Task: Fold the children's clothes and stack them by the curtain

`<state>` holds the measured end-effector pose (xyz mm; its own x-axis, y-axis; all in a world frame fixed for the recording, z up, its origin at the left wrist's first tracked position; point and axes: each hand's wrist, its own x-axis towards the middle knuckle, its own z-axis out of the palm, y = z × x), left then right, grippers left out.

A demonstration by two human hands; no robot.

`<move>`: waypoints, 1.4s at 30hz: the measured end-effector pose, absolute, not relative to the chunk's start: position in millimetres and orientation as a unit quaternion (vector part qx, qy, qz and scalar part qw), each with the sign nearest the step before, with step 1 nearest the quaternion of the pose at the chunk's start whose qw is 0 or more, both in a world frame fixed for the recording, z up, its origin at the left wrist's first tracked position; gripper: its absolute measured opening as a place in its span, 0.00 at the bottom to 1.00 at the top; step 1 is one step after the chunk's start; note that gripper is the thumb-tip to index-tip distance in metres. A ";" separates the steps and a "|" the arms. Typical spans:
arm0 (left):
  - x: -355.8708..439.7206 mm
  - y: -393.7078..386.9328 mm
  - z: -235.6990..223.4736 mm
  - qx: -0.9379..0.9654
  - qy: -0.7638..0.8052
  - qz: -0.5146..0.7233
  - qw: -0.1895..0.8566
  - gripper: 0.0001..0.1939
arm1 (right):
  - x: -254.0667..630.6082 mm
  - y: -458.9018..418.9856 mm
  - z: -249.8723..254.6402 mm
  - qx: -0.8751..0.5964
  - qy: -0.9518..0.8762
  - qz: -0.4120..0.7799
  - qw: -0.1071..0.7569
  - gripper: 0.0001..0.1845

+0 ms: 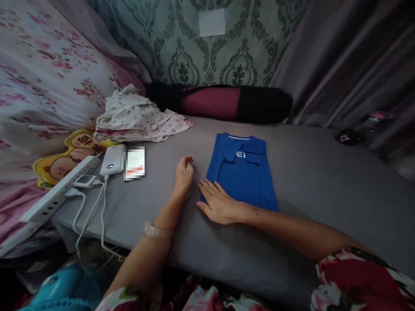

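A blue T-shirt (241, 181) lies folded on the grey bed sheet, its collar pointing away from me. Both sleeves are folded inward over it, partly covering white lettering. My right hand (220, 201) rests flat on the shirt's near left corner, fingers stretched out toward the left. To the left of the shirt, apart from it, my left hand (184, 173) is on the sheet with its fingers curled in. Nothing shows in that hand. The shirt's near edge is partly hidden behind my right hand and forearm.
A long black and maroon bag (210, 103) lies against the wall. Light patterned cloths (132, 114) are heaped at the back left. Nearer stand a white power bank (113, 160), a power strip (61, 188) and cables. A dark object (350, 137) sits at the right.
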<state>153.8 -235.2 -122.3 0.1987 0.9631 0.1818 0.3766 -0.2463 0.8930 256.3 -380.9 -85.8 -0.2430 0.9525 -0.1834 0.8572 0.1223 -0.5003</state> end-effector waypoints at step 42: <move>166.9 -258.8 -124.2 0.942 0.228 0.145 0.201 0.22 | 376.4 -236.7 -114.1 -0.742 -0.608 -0.025 0.281 0.09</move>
